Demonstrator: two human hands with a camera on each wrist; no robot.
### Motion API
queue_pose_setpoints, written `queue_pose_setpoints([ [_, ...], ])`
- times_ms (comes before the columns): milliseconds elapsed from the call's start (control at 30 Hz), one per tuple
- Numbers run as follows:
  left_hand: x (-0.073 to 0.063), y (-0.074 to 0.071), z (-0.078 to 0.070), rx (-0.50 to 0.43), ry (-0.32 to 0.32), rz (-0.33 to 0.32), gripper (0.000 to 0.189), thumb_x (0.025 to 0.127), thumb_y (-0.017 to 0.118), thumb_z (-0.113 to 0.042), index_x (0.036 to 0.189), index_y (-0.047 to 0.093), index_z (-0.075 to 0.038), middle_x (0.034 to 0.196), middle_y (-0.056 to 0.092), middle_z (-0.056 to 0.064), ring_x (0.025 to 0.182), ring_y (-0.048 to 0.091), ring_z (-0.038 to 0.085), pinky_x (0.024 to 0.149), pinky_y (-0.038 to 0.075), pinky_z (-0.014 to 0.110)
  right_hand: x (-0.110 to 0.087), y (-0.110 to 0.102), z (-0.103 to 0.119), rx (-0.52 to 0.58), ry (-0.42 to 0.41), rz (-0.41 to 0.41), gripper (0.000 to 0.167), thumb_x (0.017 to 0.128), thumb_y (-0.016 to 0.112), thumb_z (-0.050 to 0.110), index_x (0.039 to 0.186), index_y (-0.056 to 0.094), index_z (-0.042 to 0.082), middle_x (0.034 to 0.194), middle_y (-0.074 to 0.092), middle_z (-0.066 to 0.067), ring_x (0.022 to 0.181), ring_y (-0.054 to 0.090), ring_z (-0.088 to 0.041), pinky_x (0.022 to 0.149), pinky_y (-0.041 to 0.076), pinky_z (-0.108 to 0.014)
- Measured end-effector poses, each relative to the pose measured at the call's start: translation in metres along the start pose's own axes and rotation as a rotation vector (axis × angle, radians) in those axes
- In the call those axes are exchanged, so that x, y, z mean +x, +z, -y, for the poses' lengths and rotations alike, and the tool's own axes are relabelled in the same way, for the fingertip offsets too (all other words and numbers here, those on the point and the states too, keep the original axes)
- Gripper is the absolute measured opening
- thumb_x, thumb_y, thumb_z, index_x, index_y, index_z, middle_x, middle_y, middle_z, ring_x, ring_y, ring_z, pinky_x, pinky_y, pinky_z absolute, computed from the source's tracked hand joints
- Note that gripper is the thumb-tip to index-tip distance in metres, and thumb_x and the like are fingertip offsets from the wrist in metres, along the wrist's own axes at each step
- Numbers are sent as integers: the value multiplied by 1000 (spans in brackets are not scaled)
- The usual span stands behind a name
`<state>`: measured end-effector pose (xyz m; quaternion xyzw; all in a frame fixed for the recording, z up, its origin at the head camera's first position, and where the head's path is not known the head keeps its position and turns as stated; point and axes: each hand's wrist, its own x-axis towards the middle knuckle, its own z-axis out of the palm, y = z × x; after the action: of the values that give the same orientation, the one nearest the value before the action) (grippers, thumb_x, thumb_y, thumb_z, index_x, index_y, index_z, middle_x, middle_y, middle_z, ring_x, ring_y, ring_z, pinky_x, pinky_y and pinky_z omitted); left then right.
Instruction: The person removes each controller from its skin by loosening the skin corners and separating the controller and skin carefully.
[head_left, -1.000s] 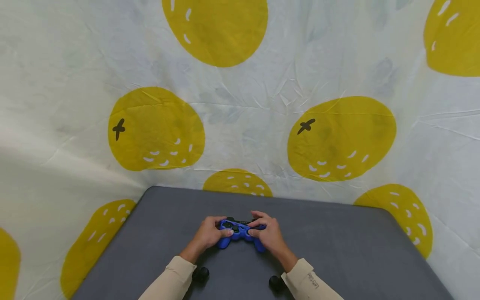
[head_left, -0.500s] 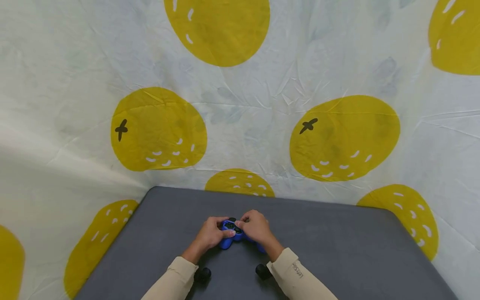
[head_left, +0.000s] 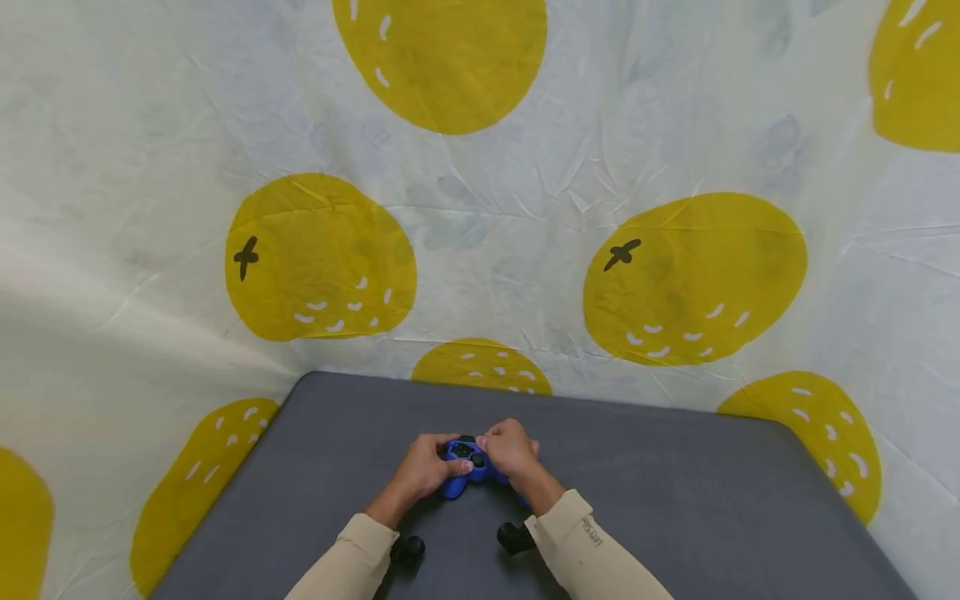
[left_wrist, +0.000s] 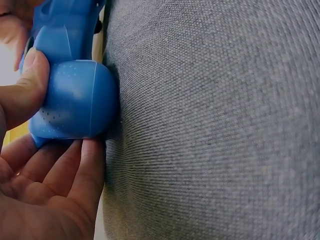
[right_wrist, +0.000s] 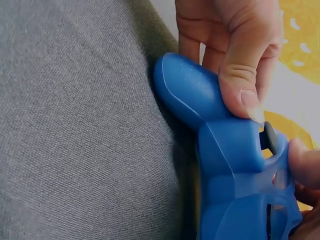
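A game controller with black sticks and a blue, soft-looking cover (head_left: 454, 487) is held just at the grey table surface in the head view. My left hand (head_left: 422, 468) grips its left handle, thumb on top and fingers underneath; the left wrist view shows that rounded handle (left_wrist: 70, 100) close up. Over the controller's upper middle is my right hand (head_left: 513, 450), fingers curled, hiding much of the right half. In the right wrist view its thumb (right_wrist: 306, 164) and fingers pinch the cover's edge beside an opening, while one black stick (right_wrist: 270, 138) pokes out.
A dark grey cloth-covered table (head_left: 637, 483) lies under both hands. Behind it hangs a white sheet (head_left: 495, 283) printed with yellow fruit shapes. Black round objects sit by each cuff, one at the left (head_left: 408, 552) and one at the right (head_left: 513, 537).
My right hand has moved left, from the controller's right side to its upper middle, and its fingers have curled in. The left hand keeps its grip on the left handle.
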<state>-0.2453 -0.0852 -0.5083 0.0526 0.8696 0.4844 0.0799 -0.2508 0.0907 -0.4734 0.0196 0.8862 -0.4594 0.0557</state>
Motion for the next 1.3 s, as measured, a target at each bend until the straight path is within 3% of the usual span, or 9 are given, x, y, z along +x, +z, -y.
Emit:
queue_pose_setpoints([
  [200, 1, 1, -1, 34, 15, -34, 60, 86, 87, -24, 137, 67, 1, 123, 75, 19, 104, 73, 26, 93, 60, 48, -2, -5, -5, 93, -61, 38, 28, 96, 68, 11, 71, 74, 2, 83, 73, -6, 90, 67, -25, 120, 15, -71],
  [433, -2, 4, 0, 60, 32, -84, 57, 84, 89, -24, 132, 71, 0, 118, 77, 18, 95, 71, 22, 86, 60, 44, -6, -4, -18, 68, -266, 86, 22, 89, 76, 3, 67, 71, 1, 99, 70, -10, 98, 62, -23, 111, 18, -71],
  [667, -4, 6, 1, 83, 30, -136, 54, 82, 91, -26, 129, 74, -3, 120, 77, 18, 101, 73, 28, 86, 61, 45, -12, 2, -23, -8, -412, -27, 17, 74, 83, -4, 63, 76, 7, 101, 74, -14, 99, 64, -28, 105, 29, -73],
  [800, -5, 6, 1, 108, 50, -178, 52, 79, 93, -27, 123, 77, -5, 119, 77, 19, 108, 72, 36, 91, 60, 49, -15, 5, -28, 0, -441, -95, 16, 75, 86, -3, 68, 77, 7, 102, 73, -13, 101, 64, -30, 101, 46, -59],
  [900, -6, 7, 1, 124, 66, -203, 51, 76, 95, -29, 119, 79, -6, 116, 78, 19, 112, 72, 39, 96, 58, 53, -16, -1, -33, 70, -420, -101, 12, 78, 85, -4, 78, 78, 6, 105, 74, -11, 103, 66, -33, 98, 54, -53],
  [1000, -6, 8, 0, 133, 82, -205, 51, 76, 95, -31, 118, 80, -7, 116, 78, 19, 112, 72, 40, 96, 59, 53, -18, -15, -40, 117, -369, -101, 18, 81, 82, -5, 95, 79, 6, 112, 75, -11, 114, 67, -37, 103, 52, -58],
  [1167, -8, 6, -3, 124, 86, -172, 50, 78, 93, -29, 120, 79, -7, 120, 77, 20, 117, 71, 40, 95, 59, 54, -30, -39, -58, 64, -252, -84, 47, 80, 83, -6, 123, 72, 6, 134, 67, -15, 128, 61, -43, 104, 52, -61],
  [1300, -9, 3, -5, 123, 84, -140, 50, 79, 93, -27, 122, 78, -6, 124, 75, 21, 120, 69, 41, 96, 59, 54, -38, -43, -70, -45, -242, -56, 60, 73, 92, 0, 127, 66, 5, 130, 65, -14, 120, 64, -36, 100, 56, -53],
])
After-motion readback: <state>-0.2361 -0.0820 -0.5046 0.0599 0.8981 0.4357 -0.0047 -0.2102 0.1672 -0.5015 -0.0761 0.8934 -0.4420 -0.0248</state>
